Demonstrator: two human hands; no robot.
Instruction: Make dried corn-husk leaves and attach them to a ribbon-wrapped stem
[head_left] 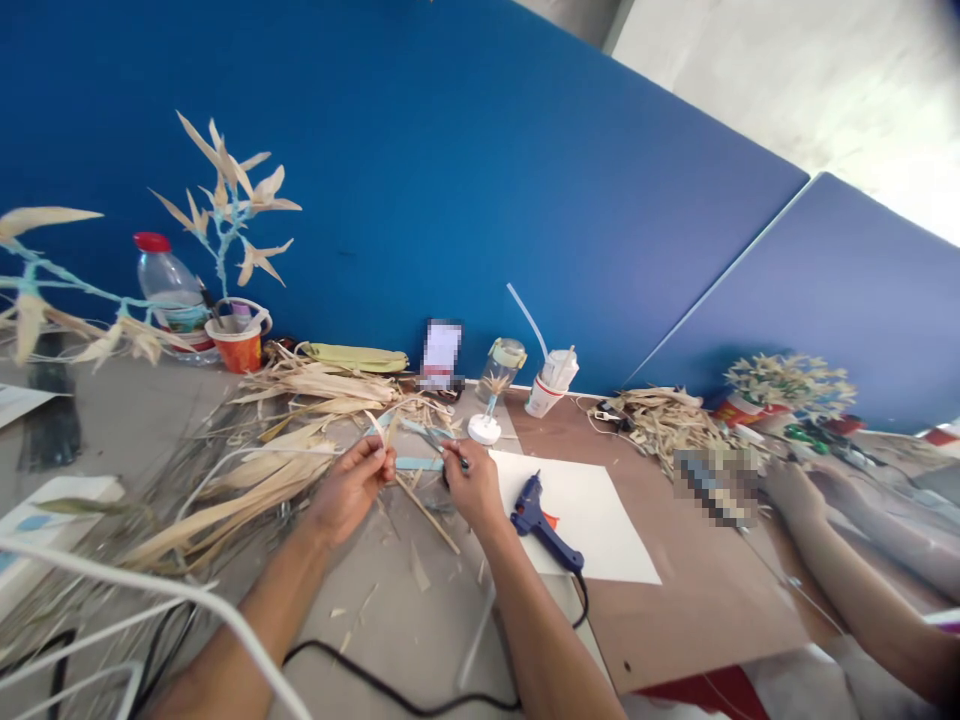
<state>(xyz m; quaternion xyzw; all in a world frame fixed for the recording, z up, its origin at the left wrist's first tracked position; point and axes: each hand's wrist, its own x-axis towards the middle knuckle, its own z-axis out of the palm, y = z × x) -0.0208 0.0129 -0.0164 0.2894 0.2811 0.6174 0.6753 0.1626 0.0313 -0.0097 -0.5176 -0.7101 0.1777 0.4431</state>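
Note:
My left hand [358, 478] is closed in a pinch on a small pale strip of dried husk [377, 430], whose tip stands up above the fingers. To its right, my right hand [472, 482] is wrapped round the dark handle of scissors [431, 436], with the blades pointing left toward the strip. The blades stay apart from my left hand. Between and behind the hands lie light-blue paper strips [418, 464]. Just right of my right hand, a blue glue gun [536, 520] rests on a white sheet [611, 530].
Dried husks [262, 490] cover the left side. Behind stand a phone [441, 350], a glass jar [504, 362], a white cup [544, 395] and a red cup [237, 345] with a husk-flower branch [223, 215]. Black cable [390, 690] crosses in front. A co-worker's arms [847, 560] are at right.

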